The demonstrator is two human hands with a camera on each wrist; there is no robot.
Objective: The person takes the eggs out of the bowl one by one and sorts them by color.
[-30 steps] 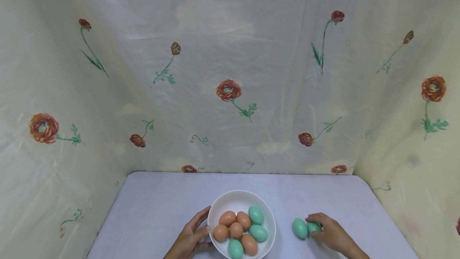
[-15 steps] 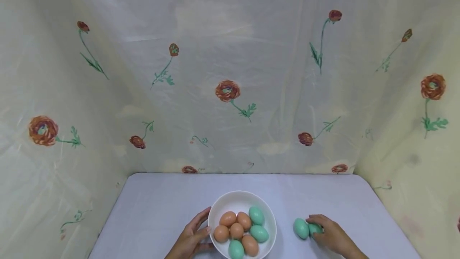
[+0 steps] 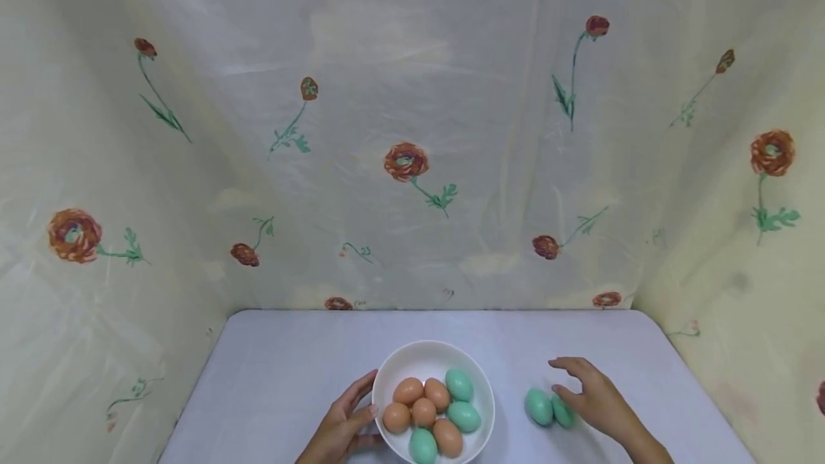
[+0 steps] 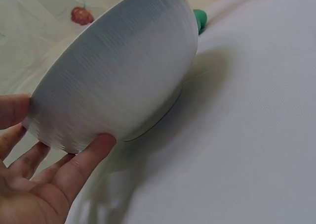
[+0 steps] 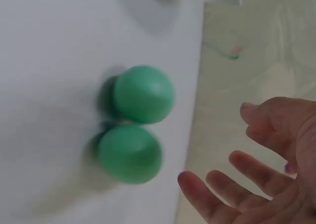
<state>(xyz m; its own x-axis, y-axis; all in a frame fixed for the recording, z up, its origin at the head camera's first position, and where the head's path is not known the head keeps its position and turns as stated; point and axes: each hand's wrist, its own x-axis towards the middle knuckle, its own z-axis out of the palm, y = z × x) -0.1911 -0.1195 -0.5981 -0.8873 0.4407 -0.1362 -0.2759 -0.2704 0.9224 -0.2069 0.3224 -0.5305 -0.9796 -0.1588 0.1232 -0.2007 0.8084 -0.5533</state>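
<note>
A white bowl [image 3: 427,360] stands on the table, holding several orange-brown eggs [image 3: 447,438] and several green eggs [image 3: 463,417]. My left hand [image 3: 341,417] holds the bowl by its left side; in the left wrist view its fingers spread round the outer wall [image 4: 123,56]. To the right of the bowl lie two green eggs, the left one [image 3: 538,407] and the right one [image 3: 563,412], close together. My right hand [image 3: 596,399] hovers just above and right of them with fingers apart. In the right wrist view a gap separates the fingers from both eggs [image 5: 144,94].
A pale lilac cloth covers the table [image 3: 303,349], which has rounded back corners. Behind it and on both sides hangs a flower-patterned curtain [image 3: 361,235].
My right hand, earlier with its fingers around the right green egg, has let go and lifted up and away. The left hand and bowl stay in place.
</note>
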